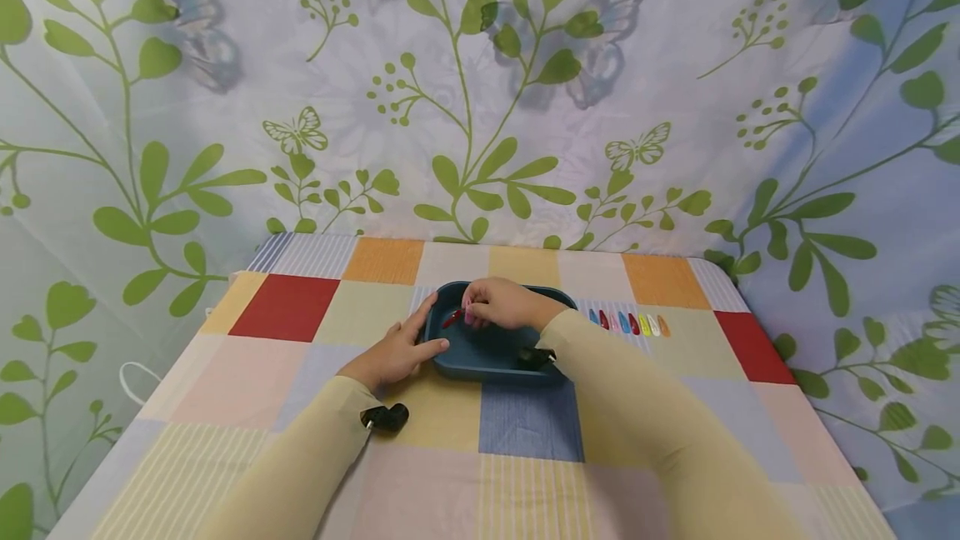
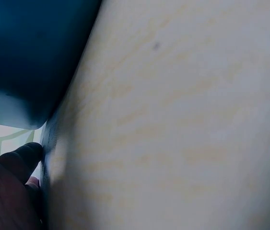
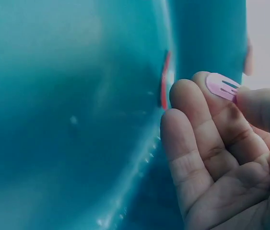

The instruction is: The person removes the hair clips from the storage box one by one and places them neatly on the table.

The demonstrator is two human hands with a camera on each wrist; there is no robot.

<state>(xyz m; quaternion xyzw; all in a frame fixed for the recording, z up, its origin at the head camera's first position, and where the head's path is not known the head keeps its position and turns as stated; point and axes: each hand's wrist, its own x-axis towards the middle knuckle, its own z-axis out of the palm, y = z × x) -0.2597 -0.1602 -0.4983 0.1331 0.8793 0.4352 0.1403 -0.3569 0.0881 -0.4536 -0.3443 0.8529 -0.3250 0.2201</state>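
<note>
Over the left part of a dark teal tray [image 1: 465, 372], my right hand [image 1: 506, 304] pinches a pink snap hair clip [image 3: 222, 87] between thumb and forefinger. Its other fingers are loosely bent in the right wrist view. A red hair clip [image 3: 164, 81] lies in the tray by its wall, near those fingertips. My left hand [image 1: 397, 352] rests against the tray's left side with fingers spread. The left wrist view shows only part of that hand [image 2: 10, 191], dark beside the tray's outer wall [image 2: 34, 57].
To the tray's right, several hair clips lie in a row on the patchwork cloth [image 1: 420, 490], among them a yellow clip [image 1: 645, 325] and an orange clip [image 1: 663, 327]. A leaf-print curtain [image 1: 345, 90] hangs behind the table. A white cable loop [image 1: 135, 382] shows at the left edge.
</note>
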